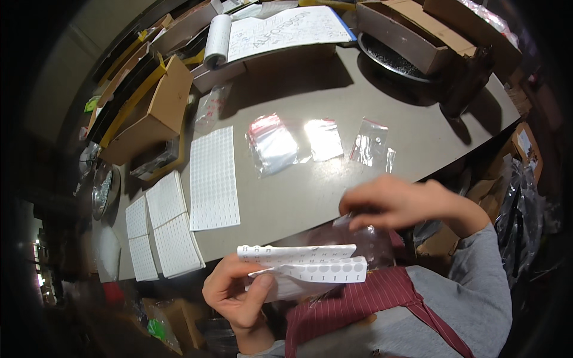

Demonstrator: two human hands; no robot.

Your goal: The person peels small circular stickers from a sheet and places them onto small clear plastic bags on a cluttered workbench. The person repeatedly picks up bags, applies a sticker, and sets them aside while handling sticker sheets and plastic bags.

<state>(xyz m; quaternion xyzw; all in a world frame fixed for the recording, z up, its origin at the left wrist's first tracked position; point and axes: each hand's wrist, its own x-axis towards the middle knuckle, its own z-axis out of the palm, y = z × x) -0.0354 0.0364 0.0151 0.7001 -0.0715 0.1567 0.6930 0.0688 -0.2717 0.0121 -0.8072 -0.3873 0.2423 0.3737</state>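
Note:
My left hand [239, 295] is closed around a folded white sheet of round stickers [334, 271], its thumb on top. Some circles along the sheet's right part look grey, and small dark marks run in rows. My right hand [385, 203] is off to the right by the table's near edge, slightly blurred. Its fingers are curled together, with a small pale bit at the tips that I cannot make out. Beyond it on the table lie a small clear zip bag [371, 143], a bright stack of small bags [324, 140] and a larger stack of red-edged zip bags [274, 143].
A long sticker sheet [213, 179] and stacks of smaller sheets [176, 238] lie on the grey table [286, 206] at left. Cardboard bins [149, 116] stand far left. A notepad [280, 33] rests at the back, and a black round tray [394, 62] at back right.

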